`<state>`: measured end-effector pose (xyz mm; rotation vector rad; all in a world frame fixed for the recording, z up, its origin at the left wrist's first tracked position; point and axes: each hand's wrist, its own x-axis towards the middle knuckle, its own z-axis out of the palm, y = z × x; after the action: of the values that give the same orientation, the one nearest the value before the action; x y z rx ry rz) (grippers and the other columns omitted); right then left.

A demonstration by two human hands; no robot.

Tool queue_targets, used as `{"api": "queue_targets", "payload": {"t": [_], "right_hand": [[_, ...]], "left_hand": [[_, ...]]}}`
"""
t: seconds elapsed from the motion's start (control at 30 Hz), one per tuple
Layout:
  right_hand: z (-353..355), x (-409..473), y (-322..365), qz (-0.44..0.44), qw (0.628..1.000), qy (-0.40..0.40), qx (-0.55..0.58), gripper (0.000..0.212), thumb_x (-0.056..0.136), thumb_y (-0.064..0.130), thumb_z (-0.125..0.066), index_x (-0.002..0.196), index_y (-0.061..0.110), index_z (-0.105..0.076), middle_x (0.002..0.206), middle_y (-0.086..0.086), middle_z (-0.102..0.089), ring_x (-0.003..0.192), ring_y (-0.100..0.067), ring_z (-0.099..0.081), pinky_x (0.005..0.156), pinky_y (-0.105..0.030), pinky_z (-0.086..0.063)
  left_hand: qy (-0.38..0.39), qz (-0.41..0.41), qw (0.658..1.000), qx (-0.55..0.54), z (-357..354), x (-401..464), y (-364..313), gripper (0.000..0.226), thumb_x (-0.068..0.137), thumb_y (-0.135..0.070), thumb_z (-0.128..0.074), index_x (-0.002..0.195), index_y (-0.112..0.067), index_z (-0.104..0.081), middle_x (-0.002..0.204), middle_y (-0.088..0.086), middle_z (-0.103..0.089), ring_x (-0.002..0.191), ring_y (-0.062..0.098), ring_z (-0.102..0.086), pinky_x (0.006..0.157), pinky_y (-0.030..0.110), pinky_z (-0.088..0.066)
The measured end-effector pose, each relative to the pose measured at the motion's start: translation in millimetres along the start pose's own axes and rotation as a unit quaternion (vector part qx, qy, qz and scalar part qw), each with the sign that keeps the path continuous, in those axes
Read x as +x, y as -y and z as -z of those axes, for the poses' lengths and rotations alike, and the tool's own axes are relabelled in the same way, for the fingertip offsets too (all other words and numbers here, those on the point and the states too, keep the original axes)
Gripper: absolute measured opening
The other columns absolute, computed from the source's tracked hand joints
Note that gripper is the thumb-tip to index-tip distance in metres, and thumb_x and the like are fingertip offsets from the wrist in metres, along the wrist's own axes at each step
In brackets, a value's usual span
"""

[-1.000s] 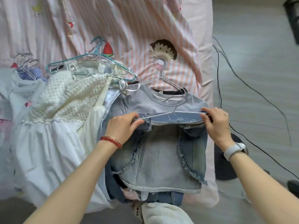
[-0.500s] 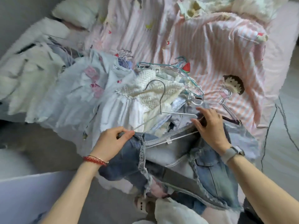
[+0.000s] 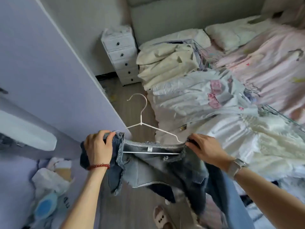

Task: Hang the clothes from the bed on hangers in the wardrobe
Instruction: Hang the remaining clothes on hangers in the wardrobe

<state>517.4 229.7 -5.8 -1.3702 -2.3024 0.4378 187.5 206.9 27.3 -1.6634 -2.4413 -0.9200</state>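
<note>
Denim jacket (image 3: 158,169) hung on white wire hanger (image 3: 145,128), held off the bed (image 3: 247,66). Left hand (image 3: 99,149) and right hand (image 3: 206,149) each clenched a shoulder, likely keeping it seated for the wardrobe (image 3: 41,76).

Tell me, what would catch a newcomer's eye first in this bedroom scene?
Front and centre, the left hand and right hand grip a frayed denim garment on a white wire hanger, held above the floor. To the right, the bed is heaped with pale clothes. A lilac wardrobe door fills the left, and a white drawer unit stands behind.
</note>
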Motion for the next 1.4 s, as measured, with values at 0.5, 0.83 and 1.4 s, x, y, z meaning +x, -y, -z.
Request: {"api": "queue_targets", "payload": {"t": [0.5, 0.83, 1.4], "right_hand": [[-83, 214, 286, 0.299, 0.942, -0.121, 0.089, 0.013, 0.085, 0.03, -0.042, 0.09, 0.019, -0.044, 0.062, -0.002, -0.065, 0.053, -0.024, -0.06, 0.058, -0.026, -0.034], [-154, 329, 448, 0.301, 0.931, -0.007, 0.207, 0.019, 0.093, 0.018, -0.051, 0.096, 0.002, -0.059, 0.08, -0.018, -0.069, 0.075, -0.042, -0.062, 0.062, -0.032, -0.037], [-244, 483, 680, 0.303, 0.888, -0.01, 0.347, 0.027, 0.096, 0.02, -0.043, 0.103, -0.003, -0.055, 0.084, -0.024, -0.063, 0.082, -0.039, -0.057, 0.062, -0.034, -0.033]], "left_hand": [[-0.313, 0.214, 0.925, 0.017, 162, 49, 237, 0.017, 0.084, -0.017, -0.065, 0.088, -0.001, -0.068, 0.085, 0.023, -0.067, 0.08, 0.043, -0.059, 0.076, 0.045, -0.046], [-0.391, 0.155, 0.883, 0.207, 279, 102, 277, 0.046, 0.082, -0.036, -0.042, 0.115, -0.007, -0.057, 0.122, 0.018, -0.052, 0.117, 0.037, -0.045, 0.093, 0.049, -0.037], [-0.429, 0.095, 0.629, 0.642, 391, 216, 377, 0.076, 0.085, -0.035, -0.053, 0.147, -0.027, -0.01, 0.156, 0.001, 0.009, 0.143, 0.026, 0.006, 0.11, 0.052, 0.004]]}}
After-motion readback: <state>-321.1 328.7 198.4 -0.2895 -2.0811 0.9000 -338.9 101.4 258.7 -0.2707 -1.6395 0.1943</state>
